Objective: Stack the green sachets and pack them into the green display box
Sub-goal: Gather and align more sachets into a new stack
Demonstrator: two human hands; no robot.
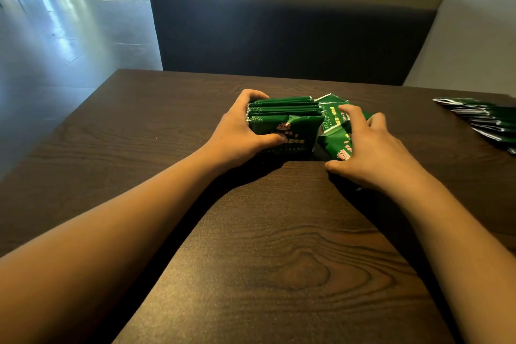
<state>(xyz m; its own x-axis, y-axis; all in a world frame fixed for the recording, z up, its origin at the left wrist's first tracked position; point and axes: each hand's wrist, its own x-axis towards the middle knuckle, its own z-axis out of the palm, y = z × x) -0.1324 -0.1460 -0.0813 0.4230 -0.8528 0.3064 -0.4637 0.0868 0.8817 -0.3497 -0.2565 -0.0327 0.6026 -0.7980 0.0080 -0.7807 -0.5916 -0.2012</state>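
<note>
You're seated at a dark wood-grain table (265, 246) facing a dark padded bench. Your left hand (240, 131) clamps a block of glossy green foil sachets (284, 117) standing on edge. Your right hand (374, 148) rests with spread fingers on the green printed cardboard display box (332, 117) just beside it. Nothing looks packed yet, and a fanned row of loose green sachets (485, 120) waits far right, so most work remains.

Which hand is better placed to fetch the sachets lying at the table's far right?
Right hand: it rests on the box, nearest those loose sachets; the left hand grips the stack.
</note>
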